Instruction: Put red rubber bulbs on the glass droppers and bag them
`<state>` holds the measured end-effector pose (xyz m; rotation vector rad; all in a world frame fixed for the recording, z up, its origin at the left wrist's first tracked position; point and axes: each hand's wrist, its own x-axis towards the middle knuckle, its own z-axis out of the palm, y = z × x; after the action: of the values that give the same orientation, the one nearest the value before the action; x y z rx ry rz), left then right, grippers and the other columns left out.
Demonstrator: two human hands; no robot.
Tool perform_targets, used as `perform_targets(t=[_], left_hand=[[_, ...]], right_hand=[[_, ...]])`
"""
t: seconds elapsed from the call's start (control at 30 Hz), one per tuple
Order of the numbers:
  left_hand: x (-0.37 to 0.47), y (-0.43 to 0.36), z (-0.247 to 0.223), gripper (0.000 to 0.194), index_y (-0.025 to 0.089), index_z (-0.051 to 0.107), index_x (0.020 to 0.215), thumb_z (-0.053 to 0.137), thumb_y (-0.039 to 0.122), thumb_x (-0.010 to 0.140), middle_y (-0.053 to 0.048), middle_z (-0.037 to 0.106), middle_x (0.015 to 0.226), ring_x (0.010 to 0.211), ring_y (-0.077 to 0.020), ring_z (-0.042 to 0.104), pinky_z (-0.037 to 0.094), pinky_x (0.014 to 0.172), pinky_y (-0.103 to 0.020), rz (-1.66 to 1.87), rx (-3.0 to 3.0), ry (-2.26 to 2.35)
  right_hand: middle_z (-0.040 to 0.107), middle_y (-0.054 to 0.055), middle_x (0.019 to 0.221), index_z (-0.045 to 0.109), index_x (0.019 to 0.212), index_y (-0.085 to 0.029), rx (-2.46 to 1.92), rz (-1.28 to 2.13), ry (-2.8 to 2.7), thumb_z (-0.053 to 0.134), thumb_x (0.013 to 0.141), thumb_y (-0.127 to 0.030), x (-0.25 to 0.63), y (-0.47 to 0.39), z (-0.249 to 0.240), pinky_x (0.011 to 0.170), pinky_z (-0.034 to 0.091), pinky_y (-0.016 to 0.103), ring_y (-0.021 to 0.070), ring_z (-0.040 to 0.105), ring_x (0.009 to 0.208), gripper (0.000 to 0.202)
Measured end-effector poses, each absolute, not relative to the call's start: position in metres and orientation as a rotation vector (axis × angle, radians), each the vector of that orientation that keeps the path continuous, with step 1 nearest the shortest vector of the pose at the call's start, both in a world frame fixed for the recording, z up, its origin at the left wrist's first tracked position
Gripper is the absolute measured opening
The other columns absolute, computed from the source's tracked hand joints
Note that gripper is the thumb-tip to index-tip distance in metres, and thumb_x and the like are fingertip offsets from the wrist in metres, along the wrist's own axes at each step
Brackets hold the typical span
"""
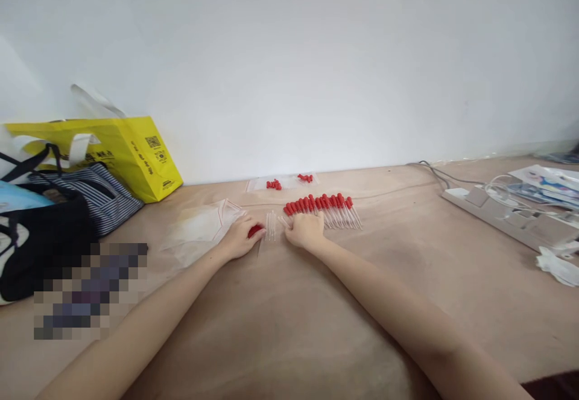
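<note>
My left hand (240,237) rests low over the table with its fingers curled round red rubber bulbs (256,230); how many lie under it is hidden. Just right of it several bare clear glass tubes (270,226) lie side by side. My right hand (306,228) is closed in a pinch on a thin clear glass tube (284,222), whose other end the fingers hide. Behind and right of this hand, a slanted row of droppers (335,210) lies with red bulbs pointing away and clear tubes toward me.
Clear zip bags (199,225) lie left of my left hand. Another bag (284,181) with red-topped droppers (274,184) lies by the wall. A yellow bag (149,158) and a black bag (54,237) stand left. A white power strip (511,219) with cables is right.
</note>
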<state>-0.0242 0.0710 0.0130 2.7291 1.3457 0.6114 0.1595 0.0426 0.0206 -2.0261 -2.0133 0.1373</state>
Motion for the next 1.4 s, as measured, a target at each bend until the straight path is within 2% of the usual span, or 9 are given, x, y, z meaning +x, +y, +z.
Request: perform_targets(t=[0.2, 0.3, 0.43, 0.6, 0.67, 0.93, 1.23, 1.4], left_hand=[[-0.014, 0.056, 0.012, 0.026, 0.018, 0.058, 0.093, 0.04, 0.033, 0.083, -0.006, 0.058, 0.092, 0.087, -0.0185, 0.053, 0.041, 0.079, -0.032, 0.787, 2.668, 1.381], [-0.021, 0.04, 0.02, 0.024, 0.021, 0.059, 0.088, 0.045, 0.037, 0.08, -0.006, 0.056, 0.097, 0.095, -0.021, 0.049, 0.036, 0.085, -0.036, 0.853, 2.784, 1.392], [-0.036, 0.01, 0.026, 0.025, 0.019, 0.052, 0.066, 0.048, 0.042, 0.076, -0.003, 0.056, 0.073, 0.076, -0.0196, 0.052, 0.039, 0.073, -0.032, 0.76, 2.817, 1.555], [-0.044, 0.006, 0.024, 0.017, 0.02, 0.052, 0.074, 0.044, 0.035, 0.076, -0.004, 0.058, 0.079, 0.08, -0.0197, 0.052, 0.039, 0.074, -0.031, 0.777, 2.716, 1.65], [-0.044, 0.013, 0.025, 0.018, 0.02, 0.052, 0.075, 0.046, 0.037, 0.074, -0.004, 0.057, 0.081, 0.081, -0.0203, 0.051, 0.04, 0.074, -0.031, 0.777, 2.675, 1.717], [-0.022, 0.003, 0.033, 0.031, 0.02, 0.051, 0.061, 0.05, 0.049, 0.071, -0.001, 0.058, 0.067, 0.065, -0.018, 0.054, 0.037, 0.064, -0.03, 0.444, 2.695, 1.727], [-0.006, -0.011, 0.029, 0.017, 0.018, 0.055, 0.067, 0.043, 0.026, 0.076, -0.008, 0.063, 0.076, 0.077, -0.0245, 0.056, 0.035, 0.069, -0.036, 0.17, 2.771, 1.873], [-0.009, -0.018, 0.027, 0.022, 0.017, 0.056, 0.067, 0.039, 0.025, 0.078, -0.011, 0.062, 0.075, 0.074, -0.0262, 0.055, 0.034, 0.067, -0.038, 0.115, 2.821, 1.913]], right_hand=[[0.065, 0.008, 0.075, 0.063, 0.07, -0.016, -2.028, 0.157, -2.006, 0.045, 0.074, -0.034, 0.175, 0.029, 0.02, 0.083, 0.023, 0.038, 0.0195, 0.058, 0.074, 0.026], [0.064, 0.005, 0.071, 0.062, 0.067, -0.017, -1.997, 0.182, -1.95, 0.043, 0.077, -0.033, 0.184, 0.023, 0.02, 0.084, 0.022, 0.039, 0.0174, 0.057, 0.07, 0.027], [0.064, 0.002, 0.07, 0.062, 0.068, -0.02, -1.911, 0.179, -1.932, 0.044, 0.077, -0.035, 0.199, 0.009, 0.017, 0.082, 0.022, 0.038, 0.0162, 0.056, 0.07, 0.025], [0.063, 0.001, 0.069, 0.06, 0.064, -0.019, -1.808, 0.163, -2.021, 0.047, 0.075, -0.034, 0.215, -0.014, 0.013, 0.074, 0.023, 0.032, 0.0157, 0.055, 0.072, 0.022], [0.063, 0.0, 0.068, 0.059, 0.062, -0.019, -1.771, 0.151, -2.03, 0.048, 0.074, -0.033, 0.221, -0.022, 0.012, 0.071, 0.022, 0.031, 0.0151, 0.054, 0.071, 0.021], [0.061, -0.002, 0.064, 0.058, 0.061, -0.019, -1.709, 0.117, -2.033, 0.049, 0.074, -0.034, 0.234, -0.032, 0.007, 0.07, 0.022, 0.028, 0.0129, 0.053, 0.067, 0.022], [0.061, -0.003, 0.064, 0.058, 0.062, -0.019, -1.649, 0.137, -2.074, 0.051, 0.075, -0.034, 0.236, -0.031, 0.007, 0.069, 0.025, 0.027, 0.012, 0.053, 0.07, 0.021], [0.06, -0.004, 0.06, 0.06, 0.062, -0.02, -1.708, 0.198, -2.014, 0.051, 0.075, -0.034, 0.239, -0.025, 0.006, 0.067, 0.026, 0.026, 0.011, 0.053, 0.064, 0.021]])
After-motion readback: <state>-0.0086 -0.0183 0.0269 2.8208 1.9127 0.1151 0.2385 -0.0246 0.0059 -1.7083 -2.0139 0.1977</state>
